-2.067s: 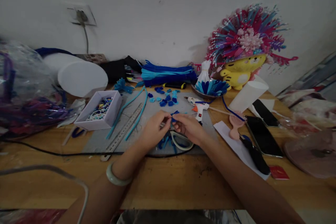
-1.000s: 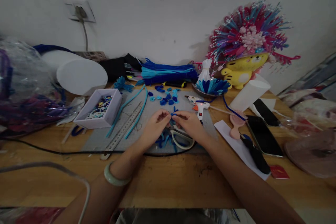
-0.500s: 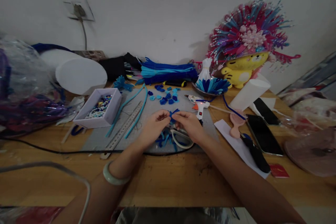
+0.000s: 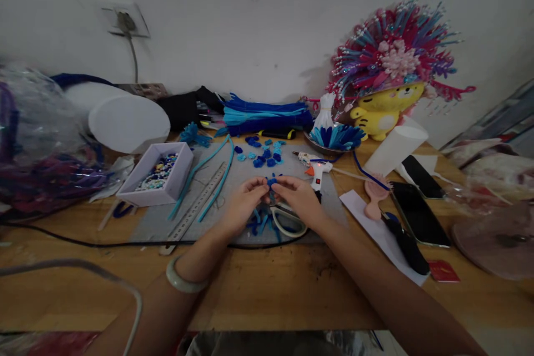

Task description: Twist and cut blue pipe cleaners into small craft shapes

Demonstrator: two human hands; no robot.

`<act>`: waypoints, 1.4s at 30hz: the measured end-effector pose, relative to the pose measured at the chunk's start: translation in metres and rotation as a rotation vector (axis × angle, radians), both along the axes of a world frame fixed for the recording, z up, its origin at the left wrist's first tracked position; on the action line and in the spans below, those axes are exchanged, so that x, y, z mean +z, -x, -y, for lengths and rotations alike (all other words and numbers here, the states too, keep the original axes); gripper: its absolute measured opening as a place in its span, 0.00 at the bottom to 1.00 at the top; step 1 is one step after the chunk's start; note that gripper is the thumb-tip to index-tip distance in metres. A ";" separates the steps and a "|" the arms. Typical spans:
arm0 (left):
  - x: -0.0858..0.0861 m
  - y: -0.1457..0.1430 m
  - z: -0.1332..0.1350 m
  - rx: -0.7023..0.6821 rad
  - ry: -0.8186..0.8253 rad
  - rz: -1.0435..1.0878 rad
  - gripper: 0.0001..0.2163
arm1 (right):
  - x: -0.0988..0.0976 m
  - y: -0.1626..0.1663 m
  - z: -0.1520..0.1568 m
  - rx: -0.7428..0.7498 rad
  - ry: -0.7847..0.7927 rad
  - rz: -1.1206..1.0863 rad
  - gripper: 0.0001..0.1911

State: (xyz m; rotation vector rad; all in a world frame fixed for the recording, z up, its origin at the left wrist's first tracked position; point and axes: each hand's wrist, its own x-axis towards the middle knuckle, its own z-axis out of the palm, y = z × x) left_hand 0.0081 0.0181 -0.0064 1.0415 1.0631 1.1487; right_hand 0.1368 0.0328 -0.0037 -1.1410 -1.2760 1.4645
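Note:
My left hand (image 4: 244,201) and my right hand (image 4: 298,196) meet over a grey mat (image 4: 167,217), fingertips pinched together on a small dark blue pipe-cleaner piece (image 4: 271,182). A pale bangle (image 4: 182,280) sits on my left wrist. Just below my hands lie white-handled scissors (image 4: 287,225) and short blue pipe-cleaner scraps (image 4: 256,225). Several small blue curled flowers (image 4: 262,154) lie on the mat beyond my hands. A white glue gun (image 4: 317,169) rests to the right of my right hand.
A white box of beads (image 4: 156,173), a metal ruler (image 4: 196,207) and long light-blue stems (image 4: 211,172) lie left. A blue pipe-cleaner bundle (image 4: 267,114) lies at the wall. A yellow toy with a pink-blue headdress (image 4: 392,78), a white cup (image 4: 394,150), phones (image 4: 419,211) and a pink comb (image 4: 375,197) stand right.
My fingers kept working the blue piece; its loose ends, sticking up half a second ago, are now tucked between my fingertips. My hands stayed in the same spot.

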 end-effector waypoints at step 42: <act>0.003 0.011 0.001 -0.117 -0.263 -0.307 0.02 | 0.007 0.000 0.002 0.113 0.463 -0.402 0.03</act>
